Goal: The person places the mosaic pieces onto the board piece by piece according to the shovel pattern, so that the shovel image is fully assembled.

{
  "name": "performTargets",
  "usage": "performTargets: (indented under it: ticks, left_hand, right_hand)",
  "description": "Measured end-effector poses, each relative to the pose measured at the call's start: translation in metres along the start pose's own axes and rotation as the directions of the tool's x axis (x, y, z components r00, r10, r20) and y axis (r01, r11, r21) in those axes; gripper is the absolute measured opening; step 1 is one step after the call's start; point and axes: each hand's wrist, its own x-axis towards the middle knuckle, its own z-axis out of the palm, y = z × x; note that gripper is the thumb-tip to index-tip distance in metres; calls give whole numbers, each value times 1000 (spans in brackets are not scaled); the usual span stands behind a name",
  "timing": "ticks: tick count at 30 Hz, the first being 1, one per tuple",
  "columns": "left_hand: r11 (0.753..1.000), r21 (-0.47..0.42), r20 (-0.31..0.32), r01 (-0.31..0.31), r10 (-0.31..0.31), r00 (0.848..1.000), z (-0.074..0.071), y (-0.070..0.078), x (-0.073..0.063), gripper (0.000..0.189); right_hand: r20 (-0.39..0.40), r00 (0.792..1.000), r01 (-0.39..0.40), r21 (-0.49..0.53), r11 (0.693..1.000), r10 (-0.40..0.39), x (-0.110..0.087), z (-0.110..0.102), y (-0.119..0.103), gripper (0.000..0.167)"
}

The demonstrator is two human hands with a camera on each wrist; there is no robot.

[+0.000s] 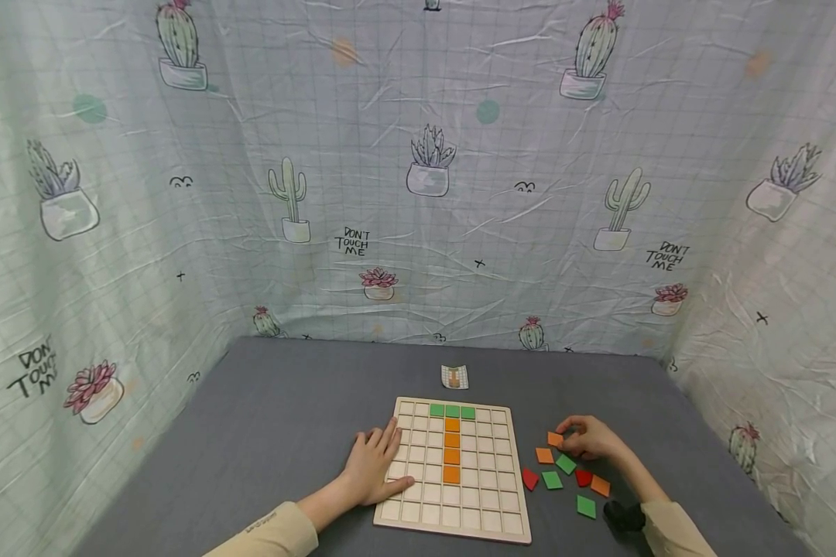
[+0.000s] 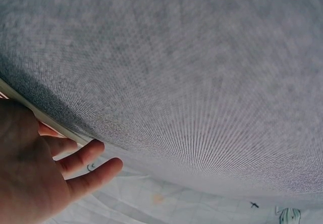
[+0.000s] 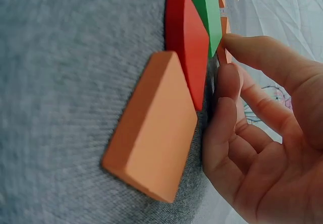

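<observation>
- While the left hand (image 1: 375,466) lies across the left edge of a pale, wood-like gridded board (image 1: 453,532), its fingers spread and holding nothing, the right hand (image 1: 592,438) pinches a flat, square orange tile (image 1: 554,439), apparently of painted wood, between narrowed fingers.
- The pinched tile is to the right of the board, above or on the grey, cloth-textured table (image 1: 306,418); whether it touches the surface cannot be told.
- Near it lie an orange square piece (image 1: 544,456) and a green square piece (image 1: 566,463), both flat and loose.
- Good handling, by judgement, calls for a grip on opposite edges, a straight lift clear of these close neighbours, and a level lowering squared to the chosen cell; light pressure from the left hand would steady the board.
- Being square, the tile has no evident long axis; its broad face appears turned upward, its sides roughly parallel to the board's.
- Four orange square tiles (image 1: 452,439) set in the board form a column, its long axis running from far to near; a crosswise row of three green square tiles (image 1: 453,411) caps its far end.
</observation>
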Motion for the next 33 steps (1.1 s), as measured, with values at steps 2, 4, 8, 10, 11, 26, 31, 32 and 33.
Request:
performTargets:
  ticks: [2,4,8,10,11,26,31,32,33]
  left_hand:
    - [1000,3,-2,0,0,1000,0,0,0,81]
    - [1000,6,-4,0,0,1000,1,0,0,81]
    - [1000,10,-1,3,-3,1000,1,0,0,82]
    - [1000,12,3,4,-4,1000,1,0,1,82]
    - [1000,13,4,4,-4,1000,1,0,1,82]
    - [1000,0,8,8,-8,1000,0,0,1,82]
    - [1000,-11,9,11,-11,1000,0,0,1,83]
    - [1000,-14,9,11,-11,1000,0,1,2,83]
    - [1000,-17,9,12,-12,1000,0,1,2,83]
  right_hand:
    - [-26,1000,-16,-9,1000,16,0,0,0,30]
    - [-47,998,-32,-18,999,31,1,0,-1,30]
    - [-60,997,-48,-27,999,46,2,0,1,30]
    - [-56,998,-44,-25,999,42,2,-1,2,31]
    - [-56,998,-42,-24,999,41,3,-1,2,31]
    - [-2,1000,13,-9,1000,-13,3,-5,5,34]
    - [10,1000,14,-1,1000,-14,3,-5,5,35]
    - [13,1000,16,1,1000,-16,3,-6,5,35]
    - [16,1000,18,3,1000,-18,3,-6,5,35]
